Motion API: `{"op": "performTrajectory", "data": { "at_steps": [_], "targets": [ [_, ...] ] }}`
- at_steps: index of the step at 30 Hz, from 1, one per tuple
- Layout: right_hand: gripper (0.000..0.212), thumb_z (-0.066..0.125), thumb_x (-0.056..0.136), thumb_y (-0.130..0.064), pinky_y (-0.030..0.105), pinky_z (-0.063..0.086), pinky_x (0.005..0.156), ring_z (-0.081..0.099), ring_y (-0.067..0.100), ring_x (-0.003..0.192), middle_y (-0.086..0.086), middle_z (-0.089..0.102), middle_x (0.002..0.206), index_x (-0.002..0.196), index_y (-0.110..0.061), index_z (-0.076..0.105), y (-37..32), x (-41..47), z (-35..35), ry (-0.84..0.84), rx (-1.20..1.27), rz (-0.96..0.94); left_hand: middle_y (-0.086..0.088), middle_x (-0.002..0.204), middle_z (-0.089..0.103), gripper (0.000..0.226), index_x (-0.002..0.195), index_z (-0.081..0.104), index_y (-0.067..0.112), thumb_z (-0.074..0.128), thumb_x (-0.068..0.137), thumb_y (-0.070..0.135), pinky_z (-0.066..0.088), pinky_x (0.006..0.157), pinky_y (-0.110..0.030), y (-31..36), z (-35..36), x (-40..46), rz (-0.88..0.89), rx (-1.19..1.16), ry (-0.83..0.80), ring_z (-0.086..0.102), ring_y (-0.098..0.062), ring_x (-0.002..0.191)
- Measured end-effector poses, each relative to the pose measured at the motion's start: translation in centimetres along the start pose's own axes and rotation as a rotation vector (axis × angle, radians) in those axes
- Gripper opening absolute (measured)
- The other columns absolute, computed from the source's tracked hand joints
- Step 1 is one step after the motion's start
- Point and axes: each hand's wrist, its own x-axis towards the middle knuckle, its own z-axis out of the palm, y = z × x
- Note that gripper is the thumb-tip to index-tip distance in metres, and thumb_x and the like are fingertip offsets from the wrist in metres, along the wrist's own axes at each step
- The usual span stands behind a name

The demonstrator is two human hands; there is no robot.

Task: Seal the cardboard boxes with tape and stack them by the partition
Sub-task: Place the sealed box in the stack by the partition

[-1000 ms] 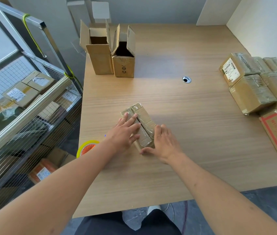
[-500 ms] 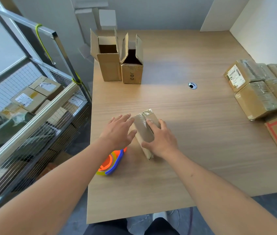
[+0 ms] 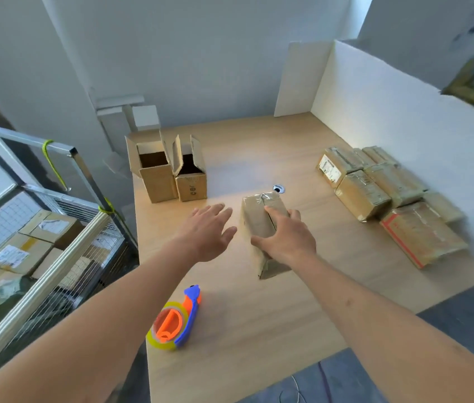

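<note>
A taped cardboard box (image 3: 256, 225) sits in the middle of the wooden table (image 3: 259, 315). My right hand (image 3: 285, 237) grips it from above, fingers over its top and near side. My left hand (image 3: 208, 231) hovers just left of the box with fingers spread, not touching it. An orange and blue tape dispenser (image 3: 176, 319) with a yellow roll lies on the table near me, under my left forearm. Several sealed boxes (image 3: 375, 187) are stacked against the white partition (image 3: 389, 117) on the right. Two open boxes (image 3: 169, 173) stand upright at the table's far left.
A metal wire rack (image 3: 55, 251) with more labelled parcels stands close to the table's left edge. A cable hole (image 3: 279, 188) sits in the tabletop just beyond the held box. A flat box with red edging (image 3: 421, 237) lies nearest me in the stack.
My left hand has come off the box and opened. My right hand has kept hold of the box and shifted it rightward. The tape dispenser is now uncovered.
</note>
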Motion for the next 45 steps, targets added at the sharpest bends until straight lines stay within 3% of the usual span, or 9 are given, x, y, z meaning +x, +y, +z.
{"op": "performTrajectory", "data": {
  "at_steps": [11, 23, 28, 34, 38, 45],
  "targets": [
    [0.088, 0.069, 0.065, -0.069, 0.041, 0.053, 0.090, 0.057, 0.028, 0.114, 0.001, 0.043, 0.132, 0.146, -0.049, 0.039, 11.7, -4.6, -12.1, 0.105, 0.020, -0.019, 0.002, 0.159, 0.041, 0.056, 0.153, 0.041, 0.027, 0.039, 0.104, 0.055, 0.037, 0.109, -0.041, 16.3, -4.0, 1.0, 0.070, 0.042, 0.122, 0.045, -0.029, 0.139],
    [0.090, 0.071, 0.065, -0.068, 0.040, 0.053, 0.084, 0.057, 0.027, 0.117, 0.004, 0.044, 0.136, 0.147, -0.048, 0.038, 27.8, -6.9, -19.7, 0.130, 0.014, 0.016, -0.002, 0.154, 0.047, 0.054, 0.147, 0.048, 0.022, 0.042, 0.103, 0.052, 0.040, 0.110, -0.043, 33.5, -2.5, 4.4, 0.163, 0.061, 0.110, 0.048, -0.029, 0.137],
    [0.092, 0.070, 0.066, -0.068, 0.043, 0.052, 0.089, 0.051, 0.031, 0.128, 0.008, 0.038, 0.149, 0.149, -0.049, 0.034, 32.2, -4.2, -20.4, 0.103, -0.005, 0.053, -0.002, 0.152, 0.047, 0.052, 0.146, 0.048, 0.019, 0.044, 0.104, 0.049, 0.041, 0.108, -0.043, 37.0, -1.0, 8.7, 0.191, 0.069, 0.077, 0.049, -0.030, 0.134],
    [0.092, 0.068, 0.063, -0.068, 0.041, 0.051, 0.086, 0.052, 0.029, 0.122, 0.003, 0.041, 0.139, 0.146, -0.049, 0.036, 37.4, 1.4, -18.9, 0.074, 0.014, 0.099, -0.002, 0.154, 0.046, 0.053, 0.149, 0.046, 0.018, 0.045, 0.104, 0.046, 0.039, 0.108, -0.041, 39.4, 2.6, 15.6, 0.213, 0.043, 0.041, 0.049, -0.030, 0.134],
    [0.093, 0.071, 0.064, -0.067, 0.044, 0.045, 0.093, 0.044, 0.033, 0.133, 0.008, 0.034, 0.150, 0.147, -0.048, 0.033, 40.2, 5.4, -16.6, -0.006, -0.012, 0.146, -0.004, 0.151, 0.048, 0.051, 0.146, 0.047, 0.015, 0.047, 0.103, 0.044, 0.038, 0.111, -0.043, 39.7, 5.6, 19.4, 0.204, 0.008, -0.007, 0.047, -0.030, 0.136],
    [0.098, 0.064, 0.064, -0.075, 0.047, 0.047, 0.094, 0.042, 0.032, 0.130, 0.007, 0.037, 0.143, 0.149, -0.046, 0.026, 43.7, 10.5, -14.2, -0.121, -0.103, 0.128, -0.006, 0.161, 0.038, 0.056, 0.153, 0.039, 0.017, 0.045, 0.105, 0.044, 0.033, 0.118, -0.043, 40.0, 10.1, 24.1, 0.145, 0.010, -0.127, 0.038, -0.029, 0.145]
  ]
}}
